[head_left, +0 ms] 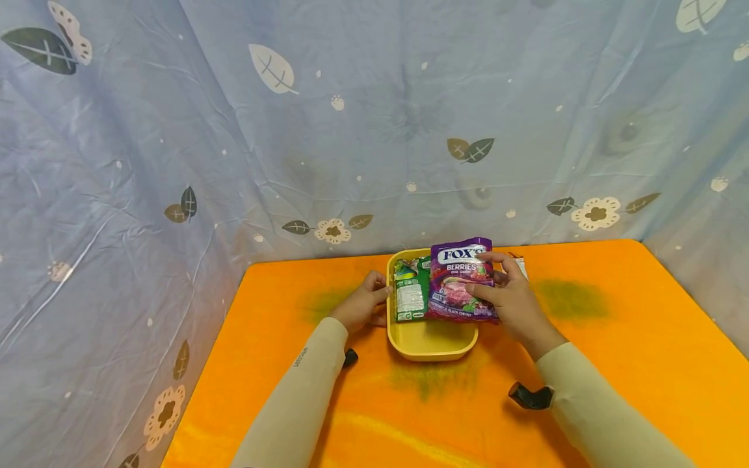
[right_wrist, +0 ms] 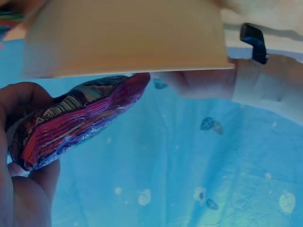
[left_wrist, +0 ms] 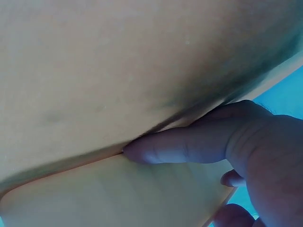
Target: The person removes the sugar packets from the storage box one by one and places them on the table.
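Note:
A purple Fox's Berries candy bag (head_left: 459, 286) is in my right hand (head_left: 515, 302), thumb on its front and fingers at its right edge. It is over the right part of a yellow tray (head_left: 433, 354). In the right wrist view the candy bag (right_wrist: 80, 120) shows from its side, beside the tray wall (right_wrist: 128, 42). Inside the tray lies a green packet (head_left: 411, 296), partly covered by the bag. My left hand (head_left: 365, 302) grips the tray's left side, its thumb near the rim. The left wrist view shows a finger (left_wrist: 180, 144) against the tray's wall (left_wrist: 109, 189).
Behind my right hand, a red and white packet (head_left: 519, 265) lies on the orange tabletop (head_left: 281, 390), mostly hidden. Blue patterned curtains (head_left: 380, 130) enclose the back and sides. Dark wrist mounts (head_left: 531, 395) stick out from the sleeves.

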{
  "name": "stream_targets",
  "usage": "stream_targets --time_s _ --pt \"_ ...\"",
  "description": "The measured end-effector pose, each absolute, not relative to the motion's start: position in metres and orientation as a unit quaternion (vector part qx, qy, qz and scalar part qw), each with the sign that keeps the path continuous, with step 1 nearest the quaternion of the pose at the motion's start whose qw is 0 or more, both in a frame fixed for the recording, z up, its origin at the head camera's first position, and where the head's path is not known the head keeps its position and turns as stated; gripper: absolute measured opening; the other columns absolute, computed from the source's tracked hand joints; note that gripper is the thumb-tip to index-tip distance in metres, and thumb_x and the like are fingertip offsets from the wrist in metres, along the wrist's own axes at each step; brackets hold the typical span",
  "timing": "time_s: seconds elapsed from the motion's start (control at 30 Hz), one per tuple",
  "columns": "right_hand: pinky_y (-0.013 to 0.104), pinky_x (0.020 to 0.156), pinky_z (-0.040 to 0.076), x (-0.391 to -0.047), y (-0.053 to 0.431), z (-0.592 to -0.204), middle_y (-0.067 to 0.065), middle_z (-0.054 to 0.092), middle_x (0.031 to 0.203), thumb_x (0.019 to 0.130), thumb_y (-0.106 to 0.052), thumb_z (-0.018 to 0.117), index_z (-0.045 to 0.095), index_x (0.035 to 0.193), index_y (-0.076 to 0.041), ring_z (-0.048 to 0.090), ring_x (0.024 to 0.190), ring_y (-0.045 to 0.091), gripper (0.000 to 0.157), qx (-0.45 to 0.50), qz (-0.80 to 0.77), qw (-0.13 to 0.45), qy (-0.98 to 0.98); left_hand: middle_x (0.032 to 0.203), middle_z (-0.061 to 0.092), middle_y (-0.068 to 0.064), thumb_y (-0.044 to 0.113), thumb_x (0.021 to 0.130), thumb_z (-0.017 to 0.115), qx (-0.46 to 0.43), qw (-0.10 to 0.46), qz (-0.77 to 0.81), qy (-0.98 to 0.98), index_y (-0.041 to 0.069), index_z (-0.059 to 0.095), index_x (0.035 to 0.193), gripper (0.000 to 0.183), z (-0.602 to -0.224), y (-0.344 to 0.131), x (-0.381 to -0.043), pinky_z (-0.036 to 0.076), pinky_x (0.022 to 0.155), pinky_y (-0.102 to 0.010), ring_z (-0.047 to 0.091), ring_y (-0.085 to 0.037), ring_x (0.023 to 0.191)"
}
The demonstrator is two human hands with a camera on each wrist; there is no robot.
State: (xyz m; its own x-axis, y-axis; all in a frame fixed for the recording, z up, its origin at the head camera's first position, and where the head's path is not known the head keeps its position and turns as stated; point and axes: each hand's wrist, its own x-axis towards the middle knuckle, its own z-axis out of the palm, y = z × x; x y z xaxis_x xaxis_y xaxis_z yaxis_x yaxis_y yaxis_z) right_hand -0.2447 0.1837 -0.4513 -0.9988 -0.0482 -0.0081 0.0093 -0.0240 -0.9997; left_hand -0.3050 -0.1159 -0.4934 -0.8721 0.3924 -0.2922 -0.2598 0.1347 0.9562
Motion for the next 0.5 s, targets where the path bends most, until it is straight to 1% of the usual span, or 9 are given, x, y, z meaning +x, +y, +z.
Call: stream_targets --time_s 0.27,0.5 --pt "0.039 0.075 0.054 -0.244 0.204 -0.456 0.019 0.040 0.124 0.086 -0.017 0.074 0.037 0.140 -0.026 0.061 0.096 0.025 0.066 -0.002 -0.741 0.018 0.671 0.135 0.036 -0.008 0.027 0.102 0.048 0.044 0.248 0.650 0.717 0.013 0.036 0.119 0.024 -0.494 -0.116 -0.306 0.055 0.069 -0.049 0.050 -0.027 0.117" --pt "0.037 0.074 0.055 -0.247 0.220 -0.457 0.018 0.044 0.121 0.086 -0.015 0.073 0.037 0.138 -0.025 0.063 0.091 0.021 0.064 0.005 -0.750 0.006 0.661 0.135 0.036 -0.008 0.027 0.102 0.047 0.044 0.248 0.647 0.720 0.014 0.036 0.118 0.023 -0.493 -0.117 -0.306 0.055 0.069 -0.049 0.051 -0.028 0.115"
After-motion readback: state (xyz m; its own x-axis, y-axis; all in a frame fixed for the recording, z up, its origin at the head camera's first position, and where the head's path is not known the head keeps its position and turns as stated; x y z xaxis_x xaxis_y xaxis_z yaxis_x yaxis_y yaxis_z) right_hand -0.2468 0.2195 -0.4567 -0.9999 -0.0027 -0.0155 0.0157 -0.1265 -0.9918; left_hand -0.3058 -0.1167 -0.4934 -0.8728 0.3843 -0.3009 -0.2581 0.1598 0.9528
